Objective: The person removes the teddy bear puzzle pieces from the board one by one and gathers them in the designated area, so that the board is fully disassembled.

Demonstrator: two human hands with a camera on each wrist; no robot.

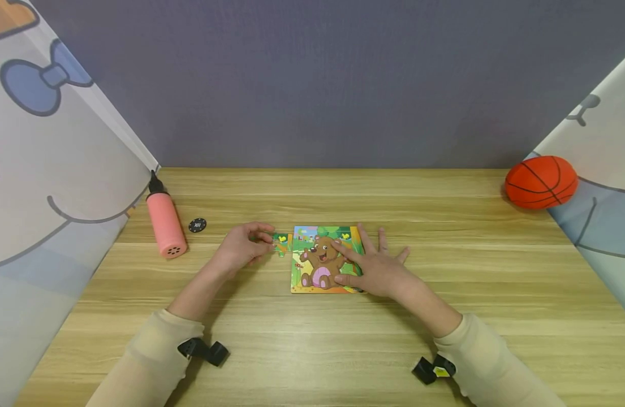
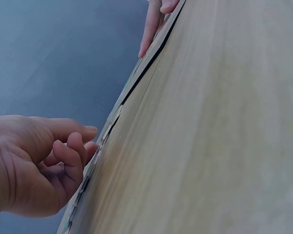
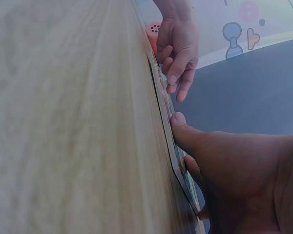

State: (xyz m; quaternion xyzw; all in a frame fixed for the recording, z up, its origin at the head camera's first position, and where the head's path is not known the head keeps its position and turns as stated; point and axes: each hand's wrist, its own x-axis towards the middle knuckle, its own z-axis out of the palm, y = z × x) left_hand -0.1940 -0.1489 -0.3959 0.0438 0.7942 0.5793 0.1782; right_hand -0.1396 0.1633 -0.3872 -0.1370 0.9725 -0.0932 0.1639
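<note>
A bear jigsaw puzzle (image 1: 319,274) lies flat on the wooden table in the head view. My right hand (image 1: 380,271) rests across its right side, fingers spread, with thumb and index finger on the picture. Just left of the puzzle is a small green and orange puzzle piece (image 1: 281,242). My left hand (image 1: 243,246) pinches this piece by its left side, and the fingertips partly cover it. Seen edge-on in the left wrist view, the left hand (image 2: 44,163) has its fingertips at the pieces' edge. The right wrist view shows the right thumb (image 3: 183,129) pressing the puzzle.
A pink hand pump (image 1: 166,223) with a black nozzle lies at the left, beside a round black chip (image 1: 197,225). At the far right sits an orange basketball-patterned ball (image 1: 541,182). A grey wall (image 1: 332,85) stands behind the wooden table (image 1: 312,350).
</note>
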